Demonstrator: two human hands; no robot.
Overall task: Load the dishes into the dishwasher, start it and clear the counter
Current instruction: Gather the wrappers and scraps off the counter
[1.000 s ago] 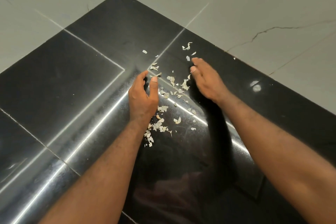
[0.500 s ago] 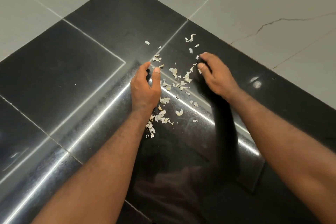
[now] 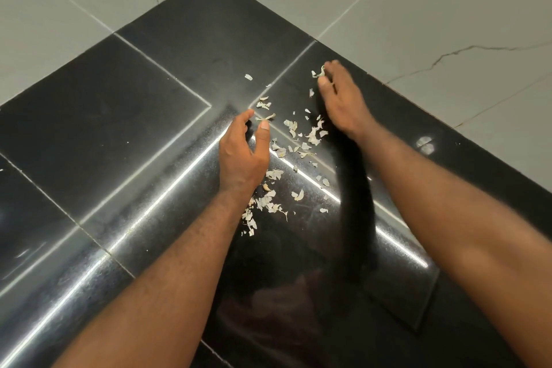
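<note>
Peels [image 3: 313, 137] lie scattered mid-frame on the black desk [image 3: 119, 116]; left hand [image 3: 243, 155] cupped, empty, set edge-on as a stop; right hand [image 3: 340, 101] straight-fingered, touching the uppermost scrap [image 3: 317, 73], likely to rake it inward.

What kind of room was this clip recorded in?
Most likely a kitchen, at an inner corner of the worktop. A glossy black stone countertop meets white marble-look wall tiles, and the left hand and right hand work among pale papery peel scraps scattered on it.
</note>
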